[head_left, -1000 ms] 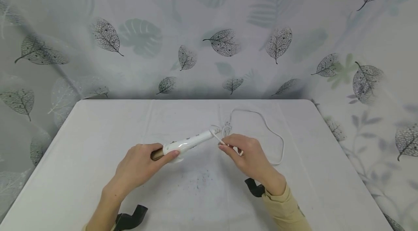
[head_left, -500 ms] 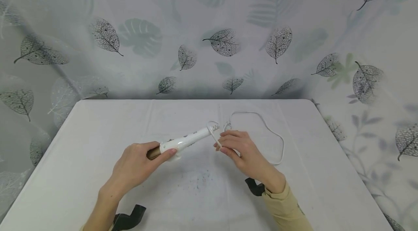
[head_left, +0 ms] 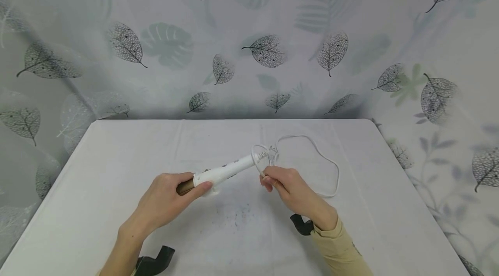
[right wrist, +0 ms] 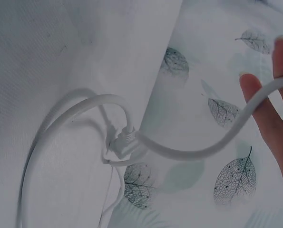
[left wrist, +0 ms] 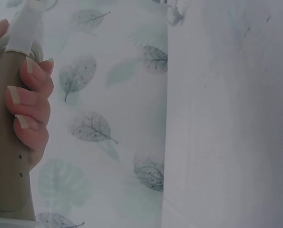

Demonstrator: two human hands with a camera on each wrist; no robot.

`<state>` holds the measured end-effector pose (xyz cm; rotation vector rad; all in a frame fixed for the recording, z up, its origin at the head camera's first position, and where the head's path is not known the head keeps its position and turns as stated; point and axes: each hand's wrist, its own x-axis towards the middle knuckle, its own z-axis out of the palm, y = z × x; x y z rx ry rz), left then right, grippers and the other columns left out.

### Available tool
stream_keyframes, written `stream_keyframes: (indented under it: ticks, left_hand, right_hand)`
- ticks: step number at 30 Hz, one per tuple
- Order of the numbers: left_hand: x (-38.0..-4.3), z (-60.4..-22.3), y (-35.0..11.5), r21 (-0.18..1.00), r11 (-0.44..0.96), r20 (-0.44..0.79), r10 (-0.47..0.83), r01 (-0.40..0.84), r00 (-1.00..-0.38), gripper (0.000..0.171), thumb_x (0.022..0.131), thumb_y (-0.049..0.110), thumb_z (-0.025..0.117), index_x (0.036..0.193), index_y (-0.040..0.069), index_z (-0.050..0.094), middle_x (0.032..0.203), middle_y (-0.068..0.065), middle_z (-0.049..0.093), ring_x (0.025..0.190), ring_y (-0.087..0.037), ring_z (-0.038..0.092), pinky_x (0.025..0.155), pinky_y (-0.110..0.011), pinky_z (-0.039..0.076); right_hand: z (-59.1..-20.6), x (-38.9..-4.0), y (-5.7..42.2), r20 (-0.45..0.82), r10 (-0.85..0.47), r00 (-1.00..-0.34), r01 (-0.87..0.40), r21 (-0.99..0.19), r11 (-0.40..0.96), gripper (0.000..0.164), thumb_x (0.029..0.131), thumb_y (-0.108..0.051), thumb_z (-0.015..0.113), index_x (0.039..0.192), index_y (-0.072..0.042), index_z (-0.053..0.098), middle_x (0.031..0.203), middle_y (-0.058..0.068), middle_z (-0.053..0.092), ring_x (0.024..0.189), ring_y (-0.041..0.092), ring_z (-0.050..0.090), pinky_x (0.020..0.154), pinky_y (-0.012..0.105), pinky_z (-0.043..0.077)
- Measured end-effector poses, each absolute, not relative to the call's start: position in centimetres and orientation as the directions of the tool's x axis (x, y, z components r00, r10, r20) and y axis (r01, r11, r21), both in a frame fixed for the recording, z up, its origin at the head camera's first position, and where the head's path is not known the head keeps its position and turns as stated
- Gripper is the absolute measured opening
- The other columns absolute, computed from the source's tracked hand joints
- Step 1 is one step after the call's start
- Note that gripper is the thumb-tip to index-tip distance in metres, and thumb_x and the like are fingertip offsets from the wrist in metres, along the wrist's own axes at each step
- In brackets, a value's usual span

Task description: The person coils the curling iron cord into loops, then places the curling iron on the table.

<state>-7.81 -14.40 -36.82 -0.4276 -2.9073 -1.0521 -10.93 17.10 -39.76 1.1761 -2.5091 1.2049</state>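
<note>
A white curling iron (head_left: 230, 170) with a brown barrel (left wrist: 7, 128) slants across the middle of the table. My left hand (head_left: 165, 193) grips it where the white handle meets the barrel. In the left wrist view, the fingers (left wrist: 31, 102) curl round the brown part. A white power cord (head_left: 327, 159) leaves the handle's far end. My right hand (head_left: 290, 187) pinches a stretch of this cord, which loops over the handle's end. In the right wrist view, the cord (right wrist: 193, 154) curves up to the fingers (right wrist: 262, 102).
The cord's bunched part (right wrist: 124, 142) lies beyond the right hand, and its long loop rests on the white table (head_left: 136, 146). Small bluish marks (head_left: 241, 215) dot the tabletop. Leaf-patterned cloth (head_left: 234, 29) hangs behind and beside the table. Black straps (head_left: 156, 261) show at both wrists.
The right hand has drawn the cord slightly down and turned, its fingers curling closer. The curling iron shifted a little left, then back right. The left hand keeps its grip.
</note>
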Motion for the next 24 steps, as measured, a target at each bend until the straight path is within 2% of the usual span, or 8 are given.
stream_keyframes:
  ticks: [2,5,8,13,18,22,24]
  left_hand:
    - [-7.80,-36.81,-14.42,0.627,0.728,0.125,0.257,0.277,-0.958,0.033,0.091,0.056,0.067,0.082,0.023,0.068,0.060,0.016,0.049,0.054,-0.002,0.038,0.049,-0.021,0.029]
    - [-7.75,-36.81,-14.49,0.634,0.712,0.147,0.274,0.303,-0.950,0.031,0.091,0.052,0.069,0.078,0.024,0.065,0.060,0.017,0.049,0.054,-0.001,0.039,0.048,-0.021,0.030]
    - [-7.66,-36.87,-14.51,0.643,0.694,0.156,0.297,0.325,-0.942,0.033,0.090,0.052,0.070,0.072,0.026,0.060,0.058,0.019,0.041,0.053,0.001,0.035,0.048,-0.020,0.027]
    - [-7.53,-36.98,-14.48,0.662,0.670,0.148,0.324,0.337,-0.935,0.038,0.089,0.053,0.070,0.067,0.027,0.054,0.058,0.020,0.026,0.053,0.003,0.024,0.047,-0.020,0.021]
    - [-7.35,-37.03,-14.40,0.686,0.645,0.130,0.347,0.337,-0.929,0.037,0.089,0.054,0.070,0.067,0.027,0.055,0.058,0.019,0.022,0.055,0.002,0.019,0.048,-0.020,0.019]
    - [-7.28,-37.15,-14.19,0.706,0.619,0.121,0.375,0.345,-0.919,0.039,0.088,0.054,0.071,0.065,0.028,0.053,0.058,0.020,0.020,0.055,0.002,0.018,0.047,-0.020,0.018]
    - [-7.27,-37.21,-14.07,0.709,0.612,0.118,0.387,0.350,-0.914,0.039,0.087,0.055,0.071,0.065,0.028,0.054,0.057,0.020,0.022,0.054,0.002,0.019,0.047,-0.019,0.019]
  right_hand:
    - [-39.79,-10.89,17.05,0.404,-0.589,-0.699,-0.685,-0.614,0.392,0.018,0.101,0.000,0.052,0.087,-0.012,0.055,0.073,-0.005,0.047,0.066,0.002,0.042,0.059,0.020,0.038]
    - [-39.87,-10.90,17.00,0.402,-0.577,-0.711,-0.679,-0.606,0.414,0.018,0.100,-0.001,0.054,0.086,-0.012,0.053,0.074,-0.005,0.045,0.067,0.003,0.040,0.059,0.020,0.038]
    - [-39.99,-10.94,17.00,0.417,-0.562,-0.714,-0.685,-0.580,0.440,0.016,0.097,0.000,0.057,0.086,-0.011,0.054,0.076,-0.002,0.049,0.070,0.005,0.044,0.062,0.021,0.040]
    - [-40.08,-10.89,17.09,0.431,-0.531,-0.729,-0.679,-0.550,0.486,0.010,0.092,0.006,0.063,0.091,-0.004,0.064,0.082,0.001,0.058,0.074,0.007,0.050,0.065,0.023,0.046]
    - [-40.05,-10.75,17.21,0.403,-0.523,-0.751,-0.655,-0.554,0.514,0.012,0.091,0.008,0.064,0.091,-0.004,0.067,0.084,0.003,0.062,0.072,0.008,0.053,0.063,0.023,0.048]
    - [-40.05,-10.77,17.26,0.421,-0.523,-0.741,-0.669,-0.526,0.525,0.015,0.089,0.011,0.063,0.093,-0.004,0.064,0.084,0.004,0.063,0.071,0.009,0.057,0.062,0.023,0.049]
    - [-40.10,-10.82,17.23,0.430,-0.521,-0.737,-0.674,-0.513,0.531,0.018,0.088,0.012,0.064,0.090,-0.006,0.061,0.081,0.002,0.060,0.069,0.008,0.055,0.061,0.022,0.048]
